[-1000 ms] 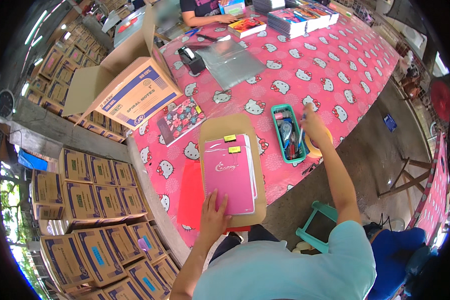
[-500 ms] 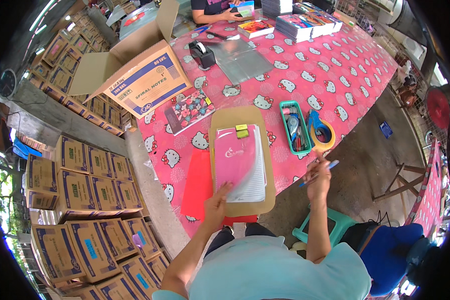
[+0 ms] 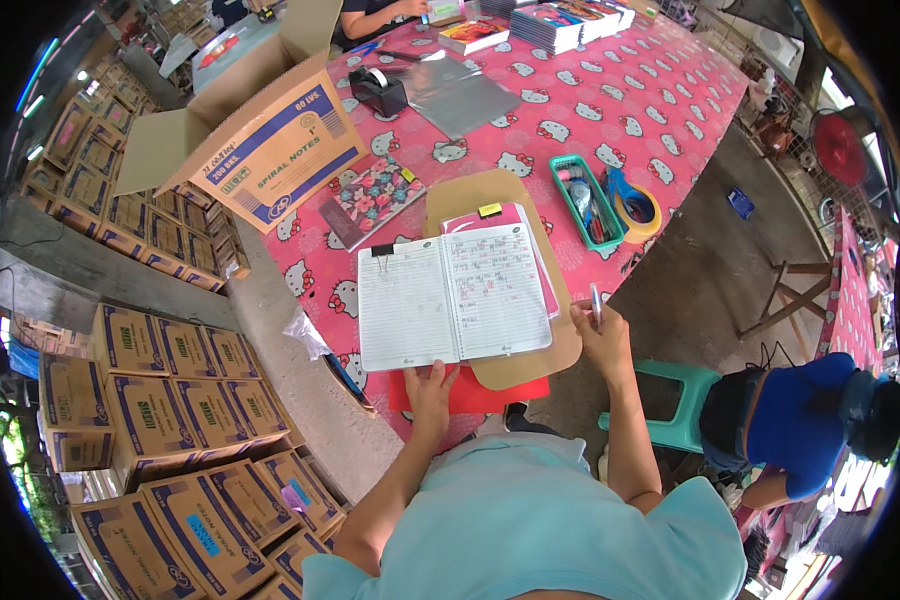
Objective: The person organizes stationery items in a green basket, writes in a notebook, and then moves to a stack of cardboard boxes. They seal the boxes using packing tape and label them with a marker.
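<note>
An open spiral notebook [image 3: 405, 310] lies on a tan board [image 3: 515, 372]; its right page bears handwriting and its left page is ruled. A black binder clip [image 3: 382, 251] grips its top left corner. My left hand [image 3: 431, 392] is at the notebook's lower edge, fingers stretched and apart, fingertips touching or just under the edge. My right hand [image 3: 604, 343], closed around a pen [image 3: 596, 304], is off the board's right edge. Behind the open notebook a pink cover [image 3: 548, 290] with a yellow clip [image 3: 490, 210] shows. A red sheet [image 3: 500, 398] sticks out below the board.
Beyond the notebook are a floral notebook [image 3: 380, 196], an open carton [image 3: 280, 150], a tape dispenser [image 3: 378, 92] and plastic sleeves [image 3: 460, 95]. A green basket [image 3: 582, 205] and tape rolls [image 3: 635, 210] sit at right. Stacked cartons [image 3: 170, 400] stand left, a green stool [image 3: 670, 400] right.
The pink notebook has been opened, its cover turned over to the left. My left hand has moved down to its lower edge. My right hand, still with the pen, has come closer to the board.
</note>
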Motion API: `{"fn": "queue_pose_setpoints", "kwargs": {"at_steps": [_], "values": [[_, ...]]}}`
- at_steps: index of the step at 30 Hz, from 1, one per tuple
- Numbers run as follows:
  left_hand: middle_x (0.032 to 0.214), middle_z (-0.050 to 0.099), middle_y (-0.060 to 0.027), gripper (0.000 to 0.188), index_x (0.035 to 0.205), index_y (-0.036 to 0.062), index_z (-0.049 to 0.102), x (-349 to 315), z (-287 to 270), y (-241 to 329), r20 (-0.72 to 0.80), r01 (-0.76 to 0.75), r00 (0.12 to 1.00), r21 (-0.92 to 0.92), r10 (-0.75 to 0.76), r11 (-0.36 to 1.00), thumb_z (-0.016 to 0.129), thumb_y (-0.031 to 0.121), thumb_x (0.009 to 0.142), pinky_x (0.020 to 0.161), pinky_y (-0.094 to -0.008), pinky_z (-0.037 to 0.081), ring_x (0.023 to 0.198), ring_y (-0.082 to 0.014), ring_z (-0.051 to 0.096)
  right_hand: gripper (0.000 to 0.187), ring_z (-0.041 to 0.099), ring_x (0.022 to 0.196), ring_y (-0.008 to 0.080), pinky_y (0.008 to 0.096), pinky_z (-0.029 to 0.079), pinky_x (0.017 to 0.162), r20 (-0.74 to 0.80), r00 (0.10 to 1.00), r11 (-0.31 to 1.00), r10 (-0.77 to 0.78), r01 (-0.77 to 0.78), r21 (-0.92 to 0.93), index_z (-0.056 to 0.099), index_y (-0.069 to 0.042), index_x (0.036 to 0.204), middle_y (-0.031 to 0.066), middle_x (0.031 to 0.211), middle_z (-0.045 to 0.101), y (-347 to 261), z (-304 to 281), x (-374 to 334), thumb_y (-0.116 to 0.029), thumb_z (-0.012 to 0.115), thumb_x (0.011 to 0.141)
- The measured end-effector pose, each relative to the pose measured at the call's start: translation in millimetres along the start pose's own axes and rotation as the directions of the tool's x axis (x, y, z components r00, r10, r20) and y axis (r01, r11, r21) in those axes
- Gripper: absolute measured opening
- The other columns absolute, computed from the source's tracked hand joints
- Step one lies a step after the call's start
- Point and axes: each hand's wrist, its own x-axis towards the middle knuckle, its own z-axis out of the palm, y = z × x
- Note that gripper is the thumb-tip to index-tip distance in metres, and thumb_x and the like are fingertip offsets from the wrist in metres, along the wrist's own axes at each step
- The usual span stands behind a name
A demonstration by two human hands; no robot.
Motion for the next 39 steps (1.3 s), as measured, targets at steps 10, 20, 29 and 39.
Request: {"fn": "queue_pose_setpoints", "kwargs": {"at_steps": [10, 20, 29, 39], "values": [[0.109, 0.059, -0.0128, 0.027, 0.115, -0.0075, 0.050, 13.5, 3.4, -8.4, 0.052, -0.135, 0.991, 0.341, 0.125, 0.931, 0.048, 0.010, 0.095, 0.080, -0.0318, 0.053, 0.096, -0.0180, 0.059, 0.036, 0.055, 0.055, 0.0165, 0.0318, 0.043, 0.050, 0.128, 0.987, 0.991, 0.094, -0.080, -0.109, 0.064, 0.003, 0.081, 0.0092, 0.064, 0.060, 23.9, 37.1, -13.0, -0.033, 0.067, 0.081], [0.104, 0.063, -0.0108, 0.026, 0.114, -0.0050, 0.051, -1.4, 25.1, 19.2, 0.126, 0.059, 0.991, -0.050, -0.052, 0.997, 0.045, 0.013, 0.097, 0.082, -0.0365, 0.055, 0.091, -0.0212, 0.064, 0.052, 0.039, 0.040, 0.0042, 0.0197, 0.027, 0.035, 0.597, 0.777, 0.536, 0.199, -0.596, 0.597, 0.062, -0.002, 0.102, 0.0028, 0.063, 0.060, 25.1, 31.8, -15.8, -0.048, 0.066, 0.080], [0.143, 0.025, -0.0256, 0.064, 0.137, 0.0105, 0.040, 14.9, 95.6, 52.8, 0.808, -0.812, 0.581, 0.564, 0.103, 0.152, 0.065, 0.027, 0.081, 0.100, -0.0463, 0.037, 0.124, -0.0412, 0.039, 0.042, 0.063, 0.093, 0.0247, 0.0365, 0.053, 0.082, 0.203, 0.976, 0.170, 0.082, -0.214, 0.962, 0.051, 0.004, 0.120, 0.0135, 0.106, 0.063, 89.4, -33.0, -30.4, -0.019, 0.059, 0.086], [0.098, 0.064, -0.0147, 0.029, 0.111, 0.0001, 0.057, 74.4, 61.3, -7.9, 0.740, -0.785, 0.590, 0.619, 0.323, 0.016, 0.056, 0.020, 0.090, 0.086, -0.0411, 0.049, 0.094, -0.0338, 0.061, 0.043, 0.061, 0.094, 0.0272, 0.0394, 0.052, 0.082, -0.074, 0.951, 0.193, 0.300, 0.015, 0.981, 0.053, 0.003, 0.115, 0.0146, 0.104, 0.061, 175.9, -97.5, -35.6, -0.027, 0.060, 0.085]]}}
